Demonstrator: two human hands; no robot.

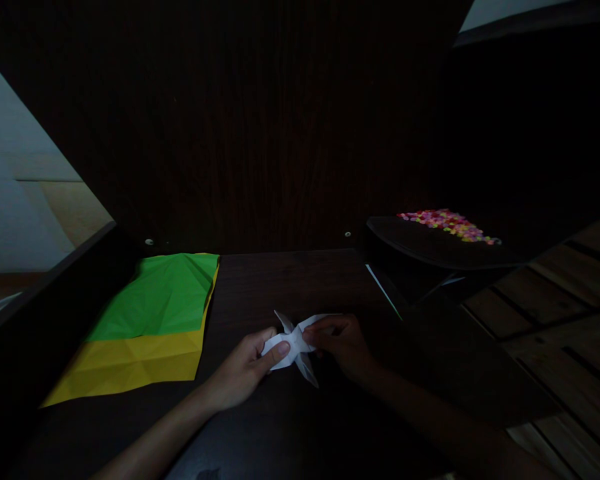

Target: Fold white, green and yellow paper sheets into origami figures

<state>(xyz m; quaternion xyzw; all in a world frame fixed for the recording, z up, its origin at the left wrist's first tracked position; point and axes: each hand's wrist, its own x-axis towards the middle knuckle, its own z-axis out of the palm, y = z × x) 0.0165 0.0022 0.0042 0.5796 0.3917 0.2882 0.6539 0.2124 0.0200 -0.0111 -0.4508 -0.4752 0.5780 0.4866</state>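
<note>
The folded paper [296, 343] is white. The upper sheet [163, 297] is plain green, the lower sheet [140, 360] plain yellow. Pink, red and yellow mix in the small pieces [447, 221] beyond the dark brown tabletop [280, 280].

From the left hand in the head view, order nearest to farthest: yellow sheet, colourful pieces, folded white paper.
1. Folded white paper: held in the left hand.
2. Yellow sheet: left of the hand.
3. Colourful pieces: upper right.

Bare desk [290, 283] offers passage beyond the white paper [295, 343], while a panel [280, 133] blocks the far side, a ledge [55, 307] the left, a shelf [405, 235] the far right.
</note>
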